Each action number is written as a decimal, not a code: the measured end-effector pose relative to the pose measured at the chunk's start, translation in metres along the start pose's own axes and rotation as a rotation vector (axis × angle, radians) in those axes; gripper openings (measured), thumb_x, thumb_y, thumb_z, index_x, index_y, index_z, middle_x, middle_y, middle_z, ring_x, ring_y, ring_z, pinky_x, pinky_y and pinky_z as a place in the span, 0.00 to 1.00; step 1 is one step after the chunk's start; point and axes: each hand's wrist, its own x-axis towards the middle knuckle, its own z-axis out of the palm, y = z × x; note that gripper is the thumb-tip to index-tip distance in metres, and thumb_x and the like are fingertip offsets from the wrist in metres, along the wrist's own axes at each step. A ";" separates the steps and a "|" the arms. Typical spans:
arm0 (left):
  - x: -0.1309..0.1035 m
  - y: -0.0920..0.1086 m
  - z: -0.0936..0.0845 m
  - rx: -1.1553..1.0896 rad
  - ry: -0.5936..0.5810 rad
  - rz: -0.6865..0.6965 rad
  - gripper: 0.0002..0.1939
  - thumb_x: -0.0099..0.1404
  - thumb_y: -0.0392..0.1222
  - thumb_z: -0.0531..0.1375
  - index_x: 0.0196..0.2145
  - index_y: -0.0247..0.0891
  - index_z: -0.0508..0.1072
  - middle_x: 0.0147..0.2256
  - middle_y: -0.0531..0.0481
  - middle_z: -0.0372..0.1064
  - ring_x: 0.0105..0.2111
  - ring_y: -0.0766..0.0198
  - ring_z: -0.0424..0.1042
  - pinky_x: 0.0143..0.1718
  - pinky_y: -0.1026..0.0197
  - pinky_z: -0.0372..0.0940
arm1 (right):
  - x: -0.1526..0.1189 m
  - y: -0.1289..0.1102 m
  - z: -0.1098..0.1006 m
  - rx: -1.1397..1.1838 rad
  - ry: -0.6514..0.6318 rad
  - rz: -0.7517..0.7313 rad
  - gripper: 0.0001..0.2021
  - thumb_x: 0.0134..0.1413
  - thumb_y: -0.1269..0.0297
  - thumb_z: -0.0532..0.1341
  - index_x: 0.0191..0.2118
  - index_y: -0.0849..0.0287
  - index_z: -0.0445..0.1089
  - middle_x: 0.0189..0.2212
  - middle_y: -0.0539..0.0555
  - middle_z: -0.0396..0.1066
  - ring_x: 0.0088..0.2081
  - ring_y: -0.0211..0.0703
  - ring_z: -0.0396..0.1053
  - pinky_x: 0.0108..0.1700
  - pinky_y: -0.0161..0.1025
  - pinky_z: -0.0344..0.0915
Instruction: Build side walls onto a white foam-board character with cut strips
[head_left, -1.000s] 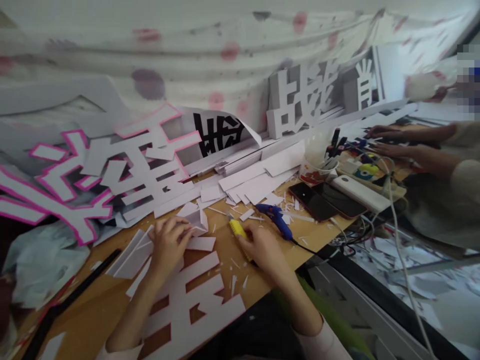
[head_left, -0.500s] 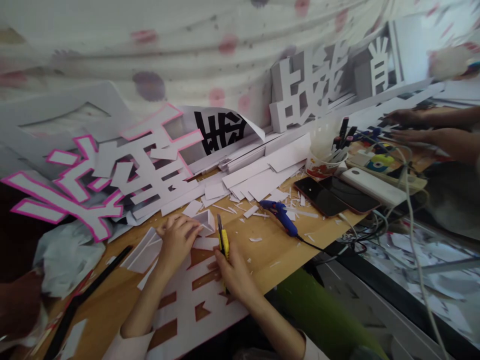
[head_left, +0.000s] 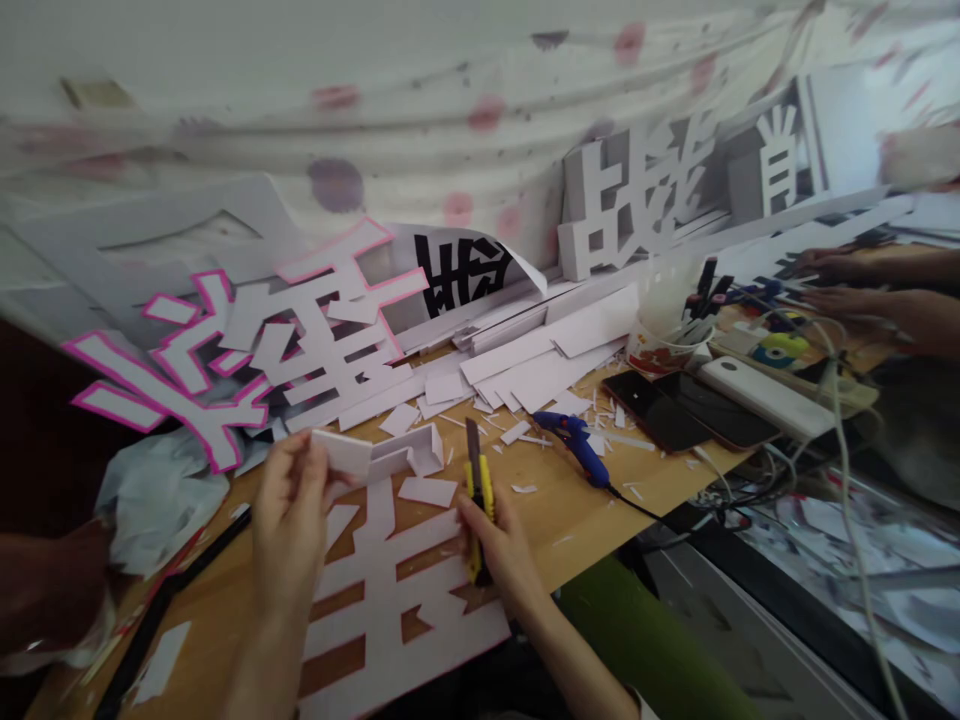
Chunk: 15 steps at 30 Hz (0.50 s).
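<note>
My left hand (head_left: 291, 495) pinches one end of a folded white foam-board strip (head_left: 341, 452), raised above the table. The strip bends in zigzag corners toward the right. In my right hand (head_left: 499, 550) is a yellow and black utility knife (head_left: 480, 490), held upright with its blade pointing away from me. Below both hands lies a large white cut-out character (head_left: 405, 650) with pink edges and openings that show the wood. A small white rectangle (head_left: 427, 491) lies between the hands, at the top of the cut-out.
A blue glue gun (head_left: 574, 445) rests right of the knife, its cord trailing right. Beyond are phones (head_left: 656, 410), a white power bank (head_left: 765, 395) and a cup of markers (head_left: 667, 335). Pink-edged lettering (head_left: 330, 340) leans at the back left. Another person's hands (head_left: 847, 285) are far right.
My left hand has moved left and lifted the folded strip off the table. The knife stays in my right hand, slightly further right. The whole view has shifted a little.
</note>
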 end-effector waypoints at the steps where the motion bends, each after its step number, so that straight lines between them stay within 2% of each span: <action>1: -0.011 0.001 0.003 -0.131 0.014 -0.109 0.23 0.51 0.57 0.71 0.39 0.42 0.74 0.34 0.54 0.73 0.29 0.69 0.70 0.29 0.69 0.66 | -0.002 -0.006 -0.006 -0.041 0.020 -0.088 0.16 0.59 0.47 0.57 0.43 0.55 0.65 0.33 0.51 0.70 0.29 0.41 0.68 0.29 0.37 0.64; 2: -0.023 0.002 0.009 -0.225 0.014 -0.216 0.26 0.47 0.57 0.74 0.39 0.41 0.75 0.33 0.55 0.72 0.27 0.71 0.68 0.27 0.71 0.64 | -0.005 -0.012 -0.012 -0.108 0.029 -0.192 0.17 0.60 0.46 0.56 0.41 0.55 0.67 0.31 0.50 0.68 0.29 0.41 0.67 0.30 0.36 0.62; 4: -0.045 0.002 0.023 -0.328 0.003 -0.371 0.28 0.43 0.56 0.75 0.37 0.40 0.74 0.27 0.57 0.68 0.22 0.74 0.63 0.22 0.73 0.59 | -0.012 -0.024 -0.025 -0.272 -0.046 -0.386 0.21 0.63 0.42 0.53 0.36 0.56 0.68 0.26 0.49 0.64 0.27 0.39 0.63 0.28 0.35 0.57; 6: -0.063 0.004 0.038 -0.362 -0.025 -0.504 0.28 0.45 0.59 0.74 0.37 0.40 0.73 0.20 0.62 0.59 0.17 0.76 0.56 0.18 0.73 0.55 | -0.020 -0.032 -0.035 -0.418 -0.149 -0.531 0.26 0.64 0.38 0.51 0.30 0.57 0.67 0.22 0.47 0.60 0.24 0.37 0.58 0.26 0.34 0.52; 8: -0.076 0.009 0.049 -0.343 -0.006 -0.620 0.28 0.45 0.59 0.74 0.36 0.40 0.72 0.19 0.63 0.59 0.16 0.76 0.57 0.16 0.74 0.52 | -0.029 -0.036 -0.040 -0.530 -0.198 -0.624 0.29 0.63 0.35 0.50 0.30 0.58 0.67 0.20 0.47 0.60 0.22 0.36 0.58 0.26 0.34 0.49; 11: -0.088 0.019 0.057 -0.365 0.020 -0.679 0.30 0.42 0.57 0.75 0.36 0.40 0.69 0.22 0.62 0.63 0.17 0.75 0.61 0.15 0.74 0.53 | -0.039 -0.037 -0.043 -0.657 -0.167 -0.708 0.30 0.63 0.34 0.49 0.33 0.59 0.70 0.21 0.48 0.64 0.23 0.36 0.60 0.27 0.34 0.50; 15: -0.096 0.028 0.058 -0.419 0.053 -0.721 0.33 0.36 0.55 0.77 0.35 0.41 0.68 0.20 0.63 0.61 0.15 0.75 0.61 0.14 0.75 0.53 | -0.041 -0.037 -0.043 -0.750 -0.105 -0.779 0.31 0.64 0.34 0.48 0.34 0.59 0.71 0.21 0.49 0.67 0.22 0.36 0.61 0.26 0.35 0.51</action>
